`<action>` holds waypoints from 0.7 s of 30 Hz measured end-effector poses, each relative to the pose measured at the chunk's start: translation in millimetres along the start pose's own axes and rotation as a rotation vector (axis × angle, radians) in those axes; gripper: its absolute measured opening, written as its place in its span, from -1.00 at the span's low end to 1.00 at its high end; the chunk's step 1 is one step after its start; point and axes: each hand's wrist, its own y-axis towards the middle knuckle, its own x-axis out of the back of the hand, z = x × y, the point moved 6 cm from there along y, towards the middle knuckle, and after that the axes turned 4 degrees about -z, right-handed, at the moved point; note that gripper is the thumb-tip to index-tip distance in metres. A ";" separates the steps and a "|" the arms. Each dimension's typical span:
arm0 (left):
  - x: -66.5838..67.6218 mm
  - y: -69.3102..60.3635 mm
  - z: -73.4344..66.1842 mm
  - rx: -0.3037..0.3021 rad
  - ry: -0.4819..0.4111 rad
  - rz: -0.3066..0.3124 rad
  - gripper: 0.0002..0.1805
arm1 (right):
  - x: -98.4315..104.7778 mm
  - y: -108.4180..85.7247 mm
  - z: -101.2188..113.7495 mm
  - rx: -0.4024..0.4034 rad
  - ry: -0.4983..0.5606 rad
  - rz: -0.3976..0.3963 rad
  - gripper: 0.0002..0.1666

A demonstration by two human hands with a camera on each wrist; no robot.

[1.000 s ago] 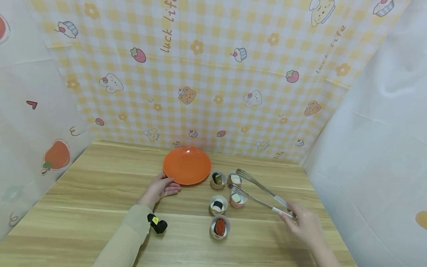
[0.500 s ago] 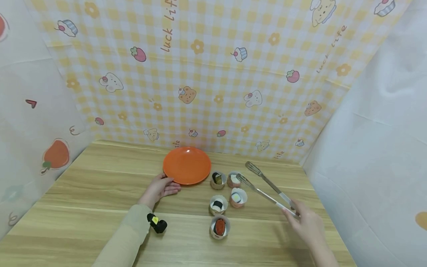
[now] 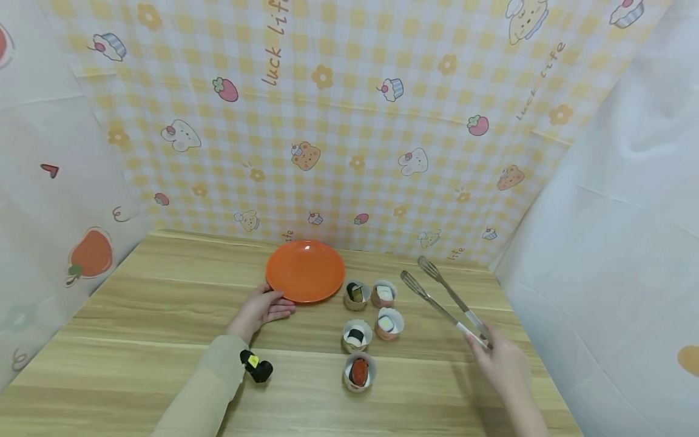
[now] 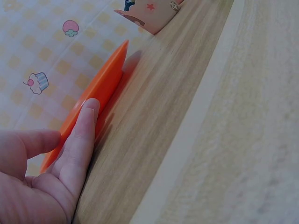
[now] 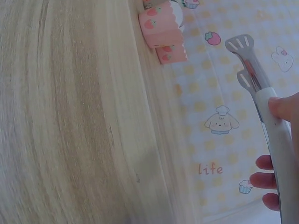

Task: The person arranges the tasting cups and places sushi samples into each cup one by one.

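My left hand (image 3: 262, 311) holds the near-left rim of an orange plate (image 3: 306, 271), thumb on the upper edge and fingers underneath. The left wrist view shows this pinch on the plate (image 4: 103, 81) close up, low over the wood. At the right, my right hand (image 3: 505, 361) grips metal tongs (image 3: 443, 311) by the white handles. The tongs' two slotted heads are spread, nothing between them, pointing toward the back wall. Left of them, several paper cups hold sushi pieces, among them a pale one (image 3: 384, 293), one with a dark band (image 3: 357, 335) and a red-topped one (image 3: 359, 371).
The wooden table (image 3: 164, 291) ends at a yellow checked cloth (image 3: 349, 121) behind. White cloths (image 3: 611, 243) stand on both sides. A black strap with a yellow mark (image 3: 255, 365) sits at the left cuff. Pink paper cups (image 5: 161, 28) show in the right wrist view.
The tongs have drawn away from the cups, moving right and slightly back, and their heads have come a little closer together. The left hand and plate have stayed in place.
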 end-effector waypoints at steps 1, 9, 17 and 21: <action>0.2 -0.1 -0.1 -0.001 0.001 -0.003 -0.46 | -0.5 -0.1 -1.1 -0.012 -0.002 -0.002 -0.49; 0.3 -1.4 -0.2 -0.007 0.004 0.001 -0.45 | -6.9 -1.9 -7.1 -0.104 -0.046 -0.006 -0.44; -0.6 -1.4 0.0 -0.006 0.010 0.004 -0.46 | -12.2 -4.4 -15.5 -0.212 -0.070 0.026 -0.35; -0.8 -0.5 -0.6 -0.010 0.017 0.000 -0.49 | -14.8 -5.6 -21.3 -0.262 -0.081 0.018 -0.34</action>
